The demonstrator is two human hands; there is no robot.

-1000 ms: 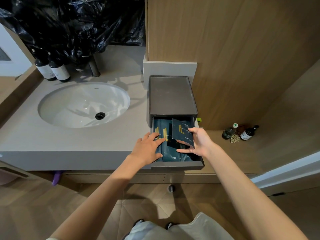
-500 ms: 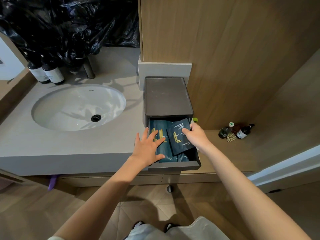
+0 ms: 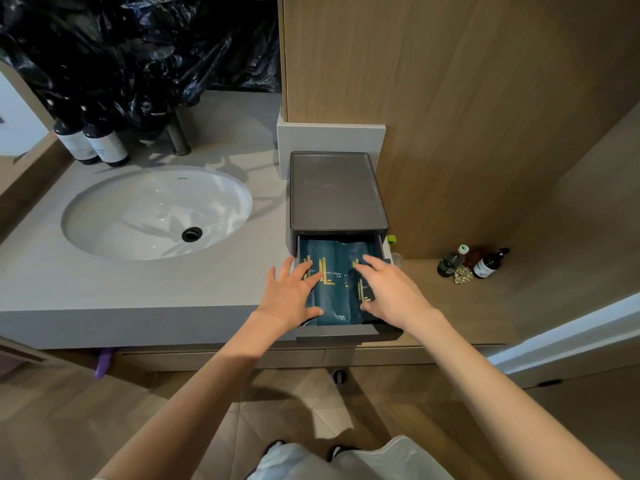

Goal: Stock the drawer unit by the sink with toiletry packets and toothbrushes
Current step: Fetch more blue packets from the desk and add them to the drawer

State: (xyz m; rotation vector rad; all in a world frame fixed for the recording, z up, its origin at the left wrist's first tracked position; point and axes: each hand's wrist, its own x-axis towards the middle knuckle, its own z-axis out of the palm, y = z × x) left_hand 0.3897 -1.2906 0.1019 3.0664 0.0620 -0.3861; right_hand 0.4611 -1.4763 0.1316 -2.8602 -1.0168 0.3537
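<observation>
Both forearms reach forward and down from the lower edge of the view, bare and nearly straight, and converge on the pulled-out top drawer [image 3: 346,332] of the dark grey drawer unit [image 3: 336,192], which stands at the right end of the bench [image 3: 138,282], just beside the oval sink [image 3: 156,213]. The left hand [image 3: 292,296] lies palm down with its fingers spread and straight over the left side of the drawer. Its fingertips rest on the teal packets [image 3: 332,282] with gold lettering and its thumb stretches across the near end of one; its grip is slack and it holds nothing. The right hand [image 3: 391,292] also lies palm down, fingers straight and angled toward the left, pressing flat on the right-hand packet. Its grip is likewise loose, with nothing pinched or clasped. The packets lie flat inside the drawer, side by side and partly overlapping, their far ends tucked under the unit's top. At the back of the bench two dark bottles [image 3: 91,140] stand beside the tap [image 3: 180,136], beneath crumpled black plastic sheeting [image 3: 138,39].
</observation>
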